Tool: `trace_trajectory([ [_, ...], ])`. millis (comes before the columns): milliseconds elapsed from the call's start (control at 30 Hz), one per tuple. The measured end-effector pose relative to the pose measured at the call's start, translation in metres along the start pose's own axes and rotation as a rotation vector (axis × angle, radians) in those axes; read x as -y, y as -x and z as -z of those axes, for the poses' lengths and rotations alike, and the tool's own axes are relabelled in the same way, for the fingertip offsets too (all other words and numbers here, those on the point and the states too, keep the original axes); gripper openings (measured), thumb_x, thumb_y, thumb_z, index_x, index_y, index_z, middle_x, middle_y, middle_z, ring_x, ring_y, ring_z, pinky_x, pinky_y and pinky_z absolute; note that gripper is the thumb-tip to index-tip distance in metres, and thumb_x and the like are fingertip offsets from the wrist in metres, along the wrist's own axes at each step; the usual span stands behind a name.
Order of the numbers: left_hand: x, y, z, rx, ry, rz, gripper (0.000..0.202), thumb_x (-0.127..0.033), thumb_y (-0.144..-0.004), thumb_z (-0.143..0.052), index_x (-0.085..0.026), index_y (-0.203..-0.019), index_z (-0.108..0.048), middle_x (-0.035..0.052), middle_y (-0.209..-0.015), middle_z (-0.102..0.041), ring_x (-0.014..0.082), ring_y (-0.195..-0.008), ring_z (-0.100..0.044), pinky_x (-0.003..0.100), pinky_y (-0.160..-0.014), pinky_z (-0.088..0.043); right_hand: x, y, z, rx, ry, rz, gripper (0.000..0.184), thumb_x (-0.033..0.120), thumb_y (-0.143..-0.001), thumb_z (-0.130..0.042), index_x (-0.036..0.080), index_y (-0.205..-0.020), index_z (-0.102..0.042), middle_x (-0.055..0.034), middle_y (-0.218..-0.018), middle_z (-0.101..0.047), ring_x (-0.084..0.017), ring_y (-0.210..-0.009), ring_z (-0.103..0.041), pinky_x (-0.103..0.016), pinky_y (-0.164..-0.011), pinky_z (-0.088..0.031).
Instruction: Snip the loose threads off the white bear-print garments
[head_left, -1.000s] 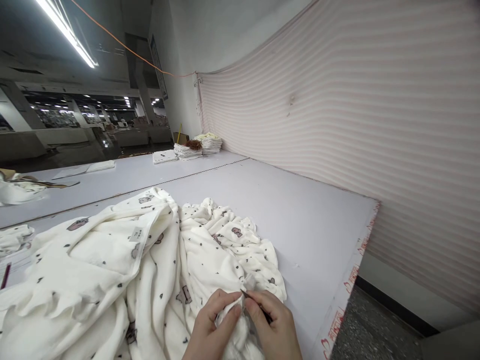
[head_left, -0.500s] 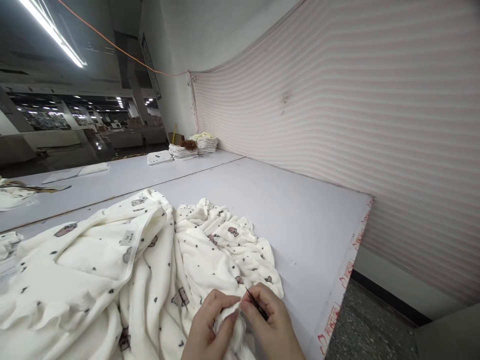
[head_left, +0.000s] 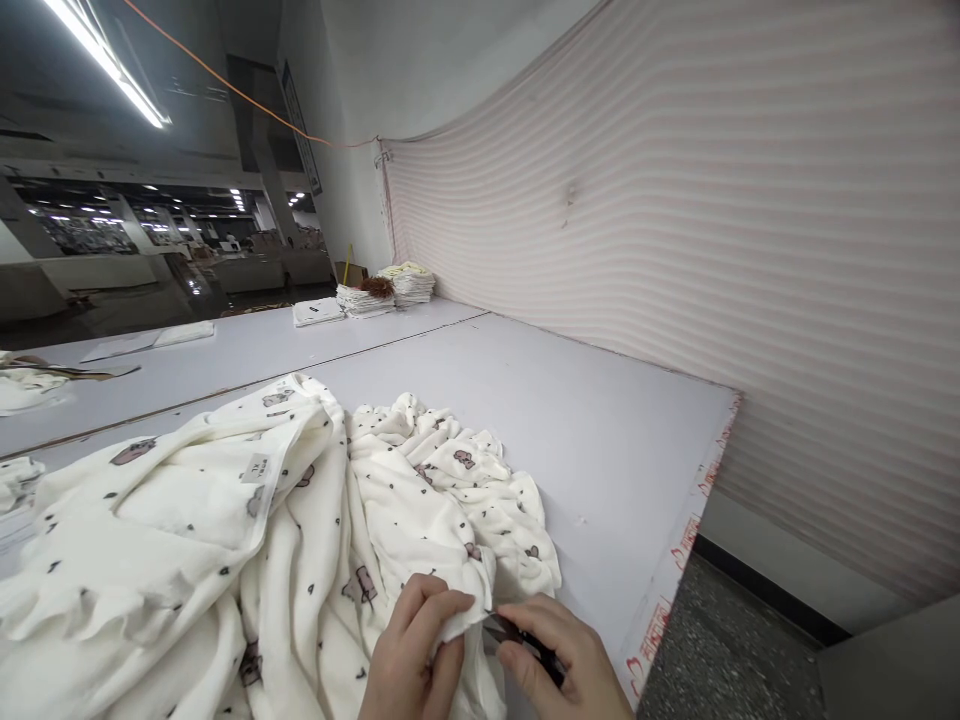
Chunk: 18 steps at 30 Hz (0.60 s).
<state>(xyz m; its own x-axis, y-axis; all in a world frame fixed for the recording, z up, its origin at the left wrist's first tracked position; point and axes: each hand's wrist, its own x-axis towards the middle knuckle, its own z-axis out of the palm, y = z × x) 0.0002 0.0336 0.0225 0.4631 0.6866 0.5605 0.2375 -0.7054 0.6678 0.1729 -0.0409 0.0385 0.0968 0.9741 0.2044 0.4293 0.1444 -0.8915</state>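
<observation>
A white plush garment printed with small pinkish-grey animals and black marks lies bunched across the table's near side. A size label reading XL sits at its neck opening. My left hand pinches a fold of the garment's edge between thumb and fingers. Close beside it, my right hand is closed around black thread snips. Their blades point left and lie at the pinched edge; whether they touch the cloth I cannot tell.
The pale table ends on the right at a taped edge with red print. Folded white stacks stand at its far end. Pink-striped cloth hangs along the wall. More white fabric lies at the left.
My right hand has shifted slightly right and turned, so the snips' blades now show at the cloth's edge. My left hand keeps its pinch on the garment.
</observation>
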Motion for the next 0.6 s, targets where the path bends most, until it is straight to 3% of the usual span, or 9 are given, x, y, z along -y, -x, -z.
trace_trajectory([
  [267, 0.003, -0.001, 0.0, 0.063, -0.068, -0.061, 0.03, -0.006, -0.086, -0.04, -0.024, -0.105, -0.054, 0.0026, -0.088, -0.051, 0.0139, -0.078, -0.058, 0.022, -0.068, -0.049, 0.001, -0.004, -0.007, -0.043, 0.007, -0.02, 0.022, 0.032, -0.088, -0.053, 0.022, -0.095, -0.071, -0.005, -0.085, -0.069, -0.02, -0.081, -0.065, -0.024, -0.071, -0.049],
  [400, 0.008, -0.006, 0.013, 0.08, -0.162, -0.048, 0.019, -0.017, -0.09, -0.044, -0.023, -0.102, -0.057, 0.0076, -0.101, -0.058, 0.0176, -0.09, -0.06, 0.026, -0.077, -0.049, -0.023, -0.009, 0.001, -0.173, -0.032, -0.123, 0.026, 0.04, -0.089, -0.051, 0.022, -0.093, -0.069, -0.0047, -0.089, -0.069, -0.02, -0.085, -0.065, -0.025, -0.075, -0.049],
  [467, 0.013, -0.013, 0.028, 0.044, -0.175, 0.05, 0.016, -0.026, -0.092, -0.044, -0.023, -0.095, -0.059, 0.0058, -0.093, -0.063, 0.0185, -0.084, -0.062, 0.027, -0.073, -0.049, -0.048, -0.015, 0.008, -0.298, 0.08, -0.239, 0.03, 0.045, -0.084, -0.053, 0.022, -0.098, -0.065, -0.0067, -0.098, -0.066, -0.024, -0.094, -0.062, -0.029, -0.078, -0.048],
  [533, 0.02, -0.022, 0.047, -0.022, -0.075, 0.252, 0.023, -0.039, -0.092, -0.042, -0.023, -0.087, -0.058, 0.0007, -0.073, -0.061, 0.017, -0.068, -0.061, 0.025, -0.063, -0.049, -0.074, -0.022, 0.014, -0.406, 0.222, -0.379, 0.038, 0.047, -0.078, -0.058, 0.021, -0.107, -0.062, -0.0094, -0.106, -0.062, -0.028, -0.1, -0.059, -0.034, -0.077, -0.046],
  [600, 0.027, -0.03, 0.066, -0.12, 0.054, 0.45, 0.036, -0.051, -0.092, -0.036, -0.023, -0.08, -0.055, -0.0014, -0.062, -0.056, 0.0161, -0.059, -0.058, 0.025, -0.054, -0.049, -0.096, -0.028, 0.018, -0.416, 0.262, -0.43, 0.033, 0.041, -0.075, -0.06, 0.021, -0.101, -0.065, -0.0088, -0.1, -0.064, -0.029, -0.095, -0.06, -0.035, -0.074, -0.045],
])
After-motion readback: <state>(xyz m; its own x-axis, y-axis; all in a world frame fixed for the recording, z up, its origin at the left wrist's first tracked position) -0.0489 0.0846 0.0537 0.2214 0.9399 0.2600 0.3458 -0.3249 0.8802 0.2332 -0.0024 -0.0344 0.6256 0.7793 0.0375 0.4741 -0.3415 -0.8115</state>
